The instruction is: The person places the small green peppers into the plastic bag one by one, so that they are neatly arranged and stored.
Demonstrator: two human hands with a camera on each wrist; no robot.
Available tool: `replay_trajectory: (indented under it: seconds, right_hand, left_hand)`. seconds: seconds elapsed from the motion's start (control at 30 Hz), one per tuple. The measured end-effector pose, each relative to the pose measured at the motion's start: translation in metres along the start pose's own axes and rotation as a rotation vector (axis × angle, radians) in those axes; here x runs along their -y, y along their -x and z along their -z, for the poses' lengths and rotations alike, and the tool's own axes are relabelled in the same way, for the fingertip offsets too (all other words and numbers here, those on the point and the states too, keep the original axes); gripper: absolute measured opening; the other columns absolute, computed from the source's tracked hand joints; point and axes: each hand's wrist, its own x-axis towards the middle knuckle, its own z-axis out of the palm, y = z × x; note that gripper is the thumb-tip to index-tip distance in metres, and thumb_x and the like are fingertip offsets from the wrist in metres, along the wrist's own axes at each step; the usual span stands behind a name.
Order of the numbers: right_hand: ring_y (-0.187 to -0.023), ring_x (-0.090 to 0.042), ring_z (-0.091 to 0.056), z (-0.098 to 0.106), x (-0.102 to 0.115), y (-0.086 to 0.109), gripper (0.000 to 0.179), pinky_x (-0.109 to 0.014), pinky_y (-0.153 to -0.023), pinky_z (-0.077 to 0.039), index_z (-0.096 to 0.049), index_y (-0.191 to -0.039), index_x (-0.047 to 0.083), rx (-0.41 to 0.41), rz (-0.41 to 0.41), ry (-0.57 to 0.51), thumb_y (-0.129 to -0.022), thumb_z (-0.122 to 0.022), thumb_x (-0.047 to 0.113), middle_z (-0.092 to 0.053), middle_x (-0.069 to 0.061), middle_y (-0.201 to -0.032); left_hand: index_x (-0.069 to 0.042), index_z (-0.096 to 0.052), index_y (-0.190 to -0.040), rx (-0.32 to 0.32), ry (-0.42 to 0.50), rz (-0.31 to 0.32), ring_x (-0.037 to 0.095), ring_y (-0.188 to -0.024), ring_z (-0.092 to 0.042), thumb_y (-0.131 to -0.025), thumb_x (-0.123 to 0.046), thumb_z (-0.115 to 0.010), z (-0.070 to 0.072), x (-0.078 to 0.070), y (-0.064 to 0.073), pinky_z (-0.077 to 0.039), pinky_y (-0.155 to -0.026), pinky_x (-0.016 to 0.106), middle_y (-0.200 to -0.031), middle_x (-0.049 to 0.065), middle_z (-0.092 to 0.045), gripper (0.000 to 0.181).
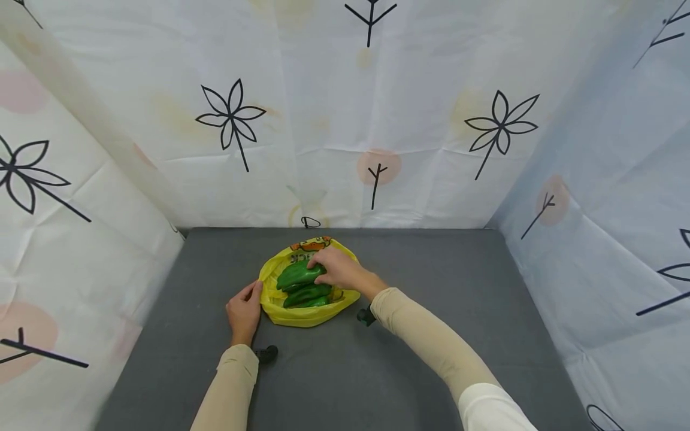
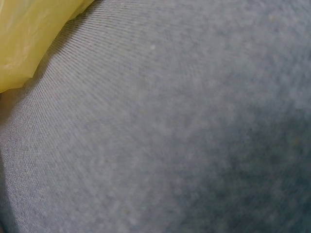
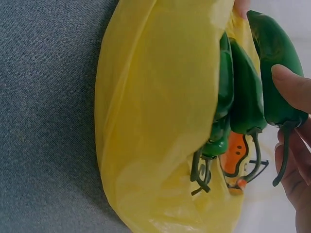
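A yellow plastic bag (image 1: 302, 318) lies with its mouth rolled open and several green peppers (image 1: 309, 294) inside. My right hand (image 1: 341, 270) reaches over the bag's far right side and pinches one green pepper (image 3: 278, 63) between thumb and fingers. That pepper is raised above the others, its stem hanging free in the right wrist view. At the bag's left rim, my left hand (image 1: 244, 312) pinches the plastic between thumb and fingertips. Only a corner of the yellow bag (image 2: 29, 39) shows in the left wrist view, and the left hand is out of sight there.
The bag rests on a dark grey cloth-covered table (image 1: 431, 287). White curtains (image 1: 323, 120) with black flower and twig drawings stand along its back, left and right sides. Dark straps with small devices (image 1: 266, 354) sit at both wrists.
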Motion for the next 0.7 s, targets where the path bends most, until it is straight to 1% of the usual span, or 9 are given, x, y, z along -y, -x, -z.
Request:
replay_trajectory:
  seconds: [0.07,0.2,0.43,0.7]
  right_hand:
    - [-0.123,-0.022,-0.062,-0.0018,-0.0006,-0.0009,0.037,-0.042,-0.119,-0.040,-0.069,-0.126,0.014,-0.002,-0.001,0.004,-0.091,-0.079,0.021,-0.070,-0.003,-0.128]
    - [-0.124,-0.023,-0.062,-0.0034,-0.0012,-0.0014,0.037,-0.043,-0.120,-0.039,-0.069,-0.126,0.014,-0.004,-0.003,0.004,-0.091,-0.079,0.021,-0.069,-0.004,-0.128]
    - [-0.126,-0.024,-0.060,-0.0053,-0.0029,-0.0006,0.037,-0.042,-0.118,-0.041,-0.069,-0.126,0.013,0.006,-0.019,-0.017,-0.091,-0.079,0.021,-0.069,-0.004,-0.129]
    - [-0.126,-0.024,-0.060,-0.0070,-0.0044,-0.0004,0.035,-0.042,-0.118,-0.041,-0.070,-0.124,0.013,0.002,-0.005,-0.036,-0.091,-0.079,0.021,-0.069,-0.003,-0.128]
  left_hand:
    - [-0.012,-0.077,-0.122,-0.002,0.002,0.003,0.035,-0.118,-0.068,-0.096,-0.053,-0.067,0.0003,-0.0009,0.0004,-0.050,-0.104,0.052,-0.122,0.015,-0.075,0.050]
    - [-0.013,-0.077,-0.122,-0.004,-0.006,0.003,0.035,-0.117,-0.068,-0.096,-0.053,-0.067,-0.0002,-0.0017,0.0006,-0.050,-0.104,0.052,-0.122,0.014,-0.075,0.049]
    - [-0.013,-0.078,-0.121,-0.003,-0.006,-0.001,0.034,-0.116,-0.069,-0.095,-0.054,-0.067,-0.0012,-0.0003,0.0006,-0.051,-0.103,0.051,-0.121,0.014,-0.076,0.050]
    - [-0.012,-0.077,-0.122,-0.006,-0.020,0.003,0.035,-0.117,-0.068,-0.095,-0.055,-0.066,-0.0013,0.0011,-0.0010,-0.050,-0.104,0.051,-0.122,0.015,-0.075,0.052]
